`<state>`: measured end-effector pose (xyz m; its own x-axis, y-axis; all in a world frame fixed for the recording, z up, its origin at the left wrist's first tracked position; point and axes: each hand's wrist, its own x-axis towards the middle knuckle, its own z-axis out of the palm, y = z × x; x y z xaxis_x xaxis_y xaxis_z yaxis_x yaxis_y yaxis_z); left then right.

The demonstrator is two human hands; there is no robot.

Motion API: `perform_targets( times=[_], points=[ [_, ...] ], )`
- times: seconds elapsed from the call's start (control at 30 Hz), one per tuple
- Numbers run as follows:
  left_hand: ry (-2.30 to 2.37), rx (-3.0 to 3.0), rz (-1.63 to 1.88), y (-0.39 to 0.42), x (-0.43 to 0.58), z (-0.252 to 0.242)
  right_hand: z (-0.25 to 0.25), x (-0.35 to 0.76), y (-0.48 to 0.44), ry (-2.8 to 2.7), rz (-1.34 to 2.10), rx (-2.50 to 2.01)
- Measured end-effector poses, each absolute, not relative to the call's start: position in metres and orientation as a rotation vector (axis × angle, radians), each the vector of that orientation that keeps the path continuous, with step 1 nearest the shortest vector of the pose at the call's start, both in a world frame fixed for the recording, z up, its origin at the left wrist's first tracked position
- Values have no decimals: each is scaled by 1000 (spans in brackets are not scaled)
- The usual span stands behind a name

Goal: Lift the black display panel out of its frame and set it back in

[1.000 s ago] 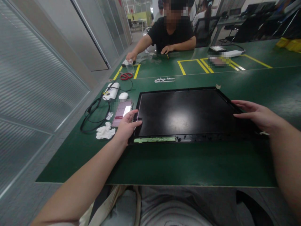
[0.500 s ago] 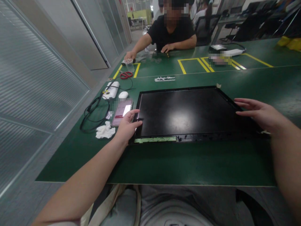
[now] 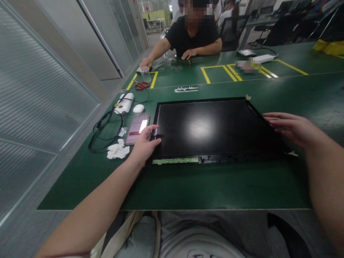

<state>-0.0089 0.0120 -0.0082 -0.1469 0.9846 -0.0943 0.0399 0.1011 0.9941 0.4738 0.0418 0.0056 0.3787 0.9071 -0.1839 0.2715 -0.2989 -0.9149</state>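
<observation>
An office, with black chairs [image 3: 228, 37], dark monitors [image 3: 287, 6], glass partitions [image 3: 34, 89] and a yellow-lined green worktable [image 3: 215, 190].

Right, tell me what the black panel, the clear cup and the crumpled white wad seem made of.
Black panel: probably plastic or coated glass, satin, given the blurred reflection. Clear cup: likely plastic, maybe glass, transparent: table shows through. Crumpled white wad: probably tissue paper, matte, softly creased.
</observation>
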Motion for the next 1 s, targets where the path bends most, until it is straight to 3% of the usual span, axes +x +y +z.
perform_targets(
  times=[0.37,0.6,1.0],
  points=[
    [1334,1114,1240,10,-7,-6,4,476,43,-1050,762,-1859],
    [1326,1100,1204,11,-8,-6,3,470,42,-1340,534,-2040],
    [1446,1302,1091,11,-13,-11,3,470,41,-1468,527,-2048]
  ],
)
